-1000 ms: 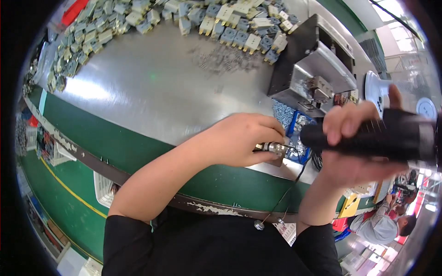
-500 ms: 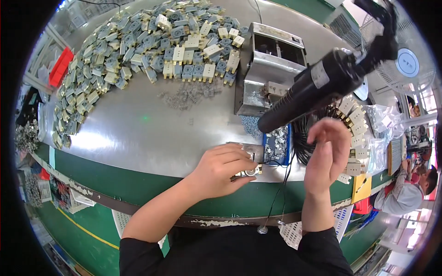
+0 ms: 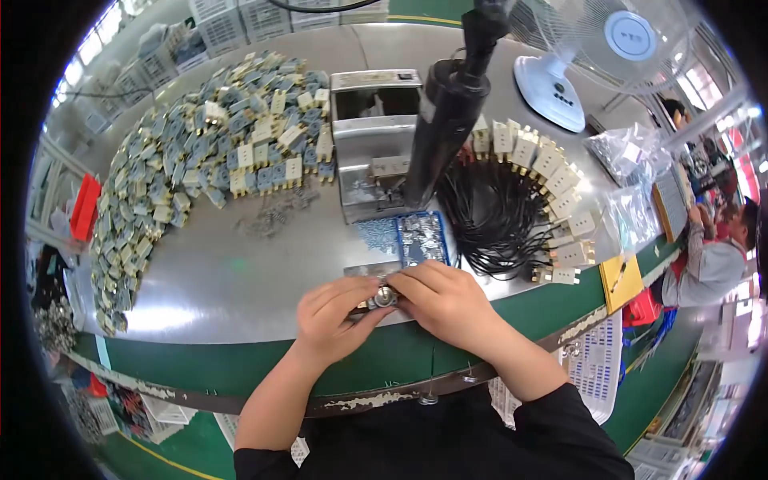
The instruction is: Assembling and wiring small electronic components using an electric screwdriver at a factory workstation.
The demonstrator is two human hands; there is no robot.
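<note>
Lower centre of the frame, at the near edge of the metal bench [image 3: 200, 280], both hands meet over one small part [image 3: 385, 297], a shiny silvery piece with a round metal face, only partly seen between the fingers. Left hand [image 3: 332, 316] curls around it from the left, fingertips pinched closed on it; right hand [image 3: 448, 300] covers it from the right, fingers bent down onto its top, so both grips are tight on the same piece. Step in hand looks like fitting or seating something small into the part by fingertip work; next move likely calls for a steady two-handed hold and fine alignment, since the piece is tiny and slick. Just above the hands sits a blue tray [image 3: 412, 238] of small bright screws or clips, and above that a boxy grey steel fixture [image 3: 374, 144]. A black cylindrical power driver [image 3: 448, 120] hangs free above the bench, nobody holding it. Right of centre lies a tangle of thin black wires [image 3: 496, 220] ringed by cream plastic blocks with brass tabs [image 3: 552, 172]. Upper left holds a wide heap of blue-grey and cream components [image 3: 192, 160]. White desk fan [image 3: 592, 48] at upper right. Another person [image 3: 708, 256] works at far right.
</note>
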